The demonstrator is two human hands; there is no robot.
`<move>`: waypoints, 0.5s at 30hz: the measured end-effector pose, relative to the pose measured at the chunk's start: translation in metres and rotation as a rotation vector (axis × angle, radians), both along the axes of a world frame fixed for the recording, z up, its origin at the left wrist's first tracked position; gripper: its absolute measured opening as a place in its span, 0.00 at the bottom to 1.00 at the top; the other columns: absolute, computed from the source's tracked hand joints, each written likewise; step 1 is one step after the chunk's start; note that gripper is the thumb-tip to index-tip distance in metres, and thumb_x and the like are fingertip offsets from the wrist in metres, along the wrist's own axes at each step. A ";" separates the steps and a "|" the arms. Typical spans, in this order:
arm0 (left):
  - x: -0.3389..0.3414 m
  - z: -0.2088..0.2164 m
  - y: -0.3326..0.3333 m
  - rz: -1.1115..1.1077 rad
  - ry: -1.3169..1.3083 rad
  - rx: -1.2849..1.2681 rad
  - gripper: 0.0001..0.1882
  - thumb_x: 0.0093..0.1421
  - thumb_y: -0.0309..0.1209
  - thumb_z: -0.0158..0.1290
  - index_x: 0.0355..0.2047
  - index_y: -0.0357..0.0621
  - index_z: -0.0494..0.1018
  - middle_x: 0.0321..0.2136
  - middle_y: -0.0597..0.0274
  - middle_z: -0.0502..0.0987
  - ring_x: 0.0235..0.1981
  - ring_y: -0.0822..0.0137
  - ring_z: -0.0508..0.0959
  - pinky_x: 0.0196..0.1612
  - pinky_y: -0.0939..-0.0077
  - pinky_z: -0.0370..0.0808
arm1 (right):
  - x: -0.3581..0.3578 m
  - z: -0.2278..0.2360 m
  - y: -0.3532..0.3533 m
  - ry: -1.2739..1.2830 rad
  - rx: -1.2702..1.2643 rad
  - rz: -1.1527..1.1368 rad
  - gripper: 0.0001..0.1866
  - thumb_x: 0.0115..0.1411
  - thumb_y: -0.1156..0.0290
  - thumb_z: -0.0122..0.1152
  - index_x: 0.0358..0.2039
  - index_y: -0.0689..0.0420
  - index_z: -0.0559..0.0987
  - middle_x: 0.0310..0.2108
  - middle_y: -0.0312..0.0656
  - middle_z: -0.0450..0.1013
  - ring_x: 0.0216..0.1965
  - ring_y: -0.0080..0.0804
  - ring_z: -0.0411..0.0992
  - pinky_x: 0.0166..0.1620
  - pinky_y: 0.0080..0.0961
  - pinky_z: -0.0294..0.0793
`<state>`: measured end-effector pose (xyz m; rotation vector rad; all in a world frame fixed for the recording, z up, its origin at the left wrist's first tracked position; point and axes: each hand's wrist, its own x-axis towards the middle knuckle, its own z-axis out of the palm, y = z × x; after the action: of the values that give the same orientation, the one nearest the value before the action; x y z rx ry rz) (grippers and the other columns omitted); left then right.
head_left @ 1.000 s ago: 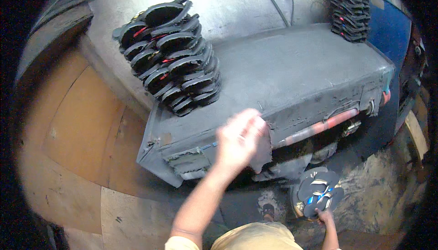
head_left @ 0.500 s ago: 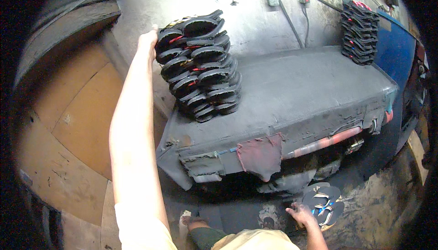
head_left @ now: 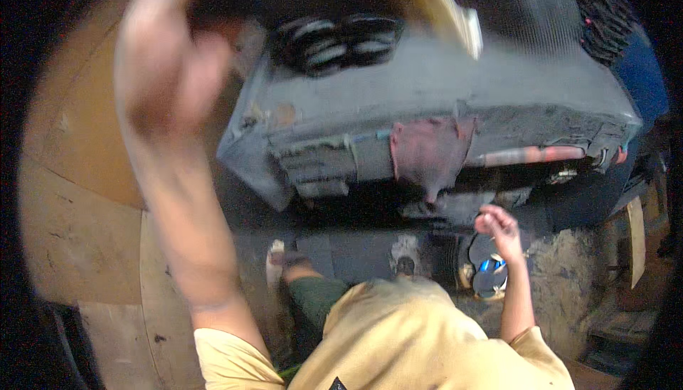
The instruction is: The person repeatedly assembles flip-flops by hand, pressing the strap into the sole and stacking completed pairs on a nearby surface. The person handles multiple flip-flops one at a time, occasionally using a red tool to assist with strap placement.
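Note:
My left hand (head_left: 174, 70) is raised at the upper left, smeared by motion. It grips a dark flip-flop very close to the view, with a pale yellow strap (head_left: 441, 6) and a ribbed dark surface; its full outline is cut off. Behind it, a stack of black flip-flops (head_left: 334, 45) stands on the left of the grey-covered bench (head_left: 498, 80), its upper part hidden. My right hand (head_left: 498, 225) hangs in front of the bench, fingers curled with nothing visible in them. Just below it lie flip-flops with blue-and-white straps (head_left: 491, 267), near the floor.
Another tall stack of dark flip-flops (head_left: 601, 16) stands at the bench's far right, beside a blue panel (head_left: 644, 80). A reddish rag (head_left: 430, 151) and a red-and-white roll (head_left: 530, 155) show along the bench front. Brown boards (head_left: 85, 226) cover the left side.
My left hand has left the stack and come up close to the view with a flip-flop. My right hand has moved up from beside the flip-flops below, fingers curled. The view has tilted down.

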<state>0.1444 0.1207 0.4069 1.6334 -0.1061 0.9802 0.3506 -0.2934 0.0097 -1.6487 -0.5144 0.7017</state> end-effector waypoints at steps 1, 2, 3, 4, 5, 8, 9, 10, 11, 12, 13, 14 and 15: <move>-0.020 -0.047 -0.028 -0.066 0.112 0.013 0.16 0.62 0.28 0.56 0.48 0.34 0.75 0.45 0.51 0.80 0.44 0.59 0.80 0.52 0.62 0.75 | 0.006 0.004 0.003 0.152 0.132 0.013 0.22 0.68 0.60 0.55 0.55 0.64 0.72 0.40 0.46 0.78 0.43 0.32 0.77 0.49 0.32 0.79; -0.036 -0.090 -0.059 -0.083 0.241 0.072 0.16 0.62 0.28 0.56 0.49 0.34 0.75 0.45 0.51 0.80 0.45 0.59 0.80 0.52 0.62 0.75 | 0.011 0.006 0.010 0.285 0.134 0.005 0.28 0.68 0.55 0.54 0.55 0.68 0.70 0.43 0.49 0.77 0.45 0.36 0.78 0.51 0.34 0.78; -0.053 -0.121 -0.074 -0.021 0.519 0.455 0.16 0.62 0.28 0.57 0.48 0.34 0.76 0.45 0.51 0.80 0.44 0.63 0.80 0.50 0.67 0.76 | 0.011 0.007 0.019 0.357 0.227 0.084 0.29 0.68 0.54 0.54 0.56 0.69 0.69 0.46 0.51 0.76 0.48 0.39 0.76 0.53 0.36 0.77; -0.061 -0.162 -0.096 -0.075 0.733 0.366 0.18 0.62 0.32 0.58 0.49 0.33 0.75 0.45 0.48 0.80 0.44 0.61 0.81 0.51 0.66 0.75 | 0.007 0.006 0.031 0.429 0.304 0.149 0.31 0.68 0.52 0.53 0.57 0.69 0.68 0.50 0.53 0.74 0.52 0.41 0.75 0.55 0.38 0.76; -0.055 -0.204 -0.106 -0.214 0.671 0.299 0.19 0.63 0.33 0.58 0.50 0.34 0.74 0.46 0.47 0.80 0.47 0.61 0.80 0.52 0.67 0.74 | 0.001 0.004 0.049 0.428 0.273 0.230 0.32 0.68 0.52 0.53 0.58 0.69 0.67 0.53 0.54 0.72 0.55 0.42 0.72 0.57 0.40 0.74; -0.059 -0.298 -0.124 -0.180 1.035 -0.040 0.25 0.68 0.42 0.51 0.56 0.35 0.70 0.48 0.47 0.79 0.51 0.60 0.77 0.55 0.66 0.71 | -0.044 -0.009 0.109 0.361 0.154 0.519 0.35 0.66 0.50 0.55 0.64 0.63 0.63 0.63 0.48 0.65 0.63 0.42 0.65 0.64 0.39 0.66; -0.064 -0.324 -0.126 -0.071 1.100 -0.166 0.26 0.68 0.43 0.50 0.57 0.36 0.69 0.47 0.49 0.79 0.51 0.63 0.76 0.56 0.66 0.69 | -0.068 -0.016 0.128 0.107 0.180 0.651 0.37 0.65 0.51 0.58 0.66 0.61 0.62 0.65 0.47 0.62 0.65 0.43 0.62 0.65 0.40 0.64; -0.068 -0.347 -0.125 0.103 1.125 -0.201 0.26 0.68 0.43 0.50 0.58 0.36 0.69 0.47 0.50 0.79 0.48 0.64 0.77 0.55 0.67 0.70 | -0.092 -0.022 0.147 -0.140 0.134 0.747 0.39 0.63 0.51 0.61 0.67 0.60 0.60 0.67 0.46 0.58 0.67 0.45 0.59 0.66 0.40 0.61; -0.074 -0.367 -0.124 0.224 1.009 -0.308 0.26 0.68 0.43 0.50 0.58 0.36 0.69 0.46 0.49 0.79 0.48 0.63 0.77 0.54 0.68 0.70 | -0.116 -0.027 0.159 -0.397 0.058 0.758 0.42 0.60 0.53 0.64 0.67 0.60 0.59 0.69 0.49 0.54 0.68 0.47 0.56 0.67 0.42 0.59; -0.079 -0.382 -0.123 0.355 1.027 -0.464 0.26 0.68 0.43 0.50 0.58 0.36 0.69 0.46 0.48 0.79 0.47 0.63 0.77 0.54 0.68 0.71 | -0.139 -0.031 0.169 -0.671 0.006 0.762 0.44 0.58 0.55 0.67 0.68 0.60 0.58 0.70 0.52 0.50 0.69 0.49 0.53 0.68 0.44 0.56; -0.084 -0.394 -0.120 0.434 0.899 -0.406 0.26 0.67 0.43 0.51 0.57 0.36 0.69 0.46 0.48 0.79 0.47 0.63 0.78 0.53 0.69 0.72 | -0.158 -0.036 0.181 -0.768 0.057 0.667 0.46 0.55 0.57 0.69 0.68 0.60 0.57 0.70 0.55 0.49 0.70 0.51 0.53 0.69 0.45 0.55; -0.089 -0.402 -0.118 0.478 0.813 -0.373 0.26 0.67 0.43 0.51 0.57 0.36 0.69 0.46 0.48 0.79 0.47 0.62 0.78 0.52 0.69 0.72 | -0.175 -0.040 0.192 -0.879 0.142 0.566 0.48 0.52 0.59 0.70 0.69 0.60 0.56 0.70 0.57 0.48 0.70 0.53 0.52 0.69 0.47 0.54; -0.092 -0.406 -0.116 0.536 0.782 -0.361 0.26 0.67 0.43 0.52 0.57 0.36 0.69 0.46 0.47 0.79 0.47 0.62 0.78 0.52 0.69 0.72 | -0.186 -0.043 0.200 -0.948 0.168 0.581 0.49 0.49 0.62 0.69 0.68 0.60 0.57 0.70 0.59 0.48 0.70 0.55 0.51 0.69 0.49 0.54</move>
<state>0.0527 0.0046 0.0007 1.6167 1.0204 0.6218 0.1648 -0.0930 -0.0331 -1.6052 -1.7249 0.2130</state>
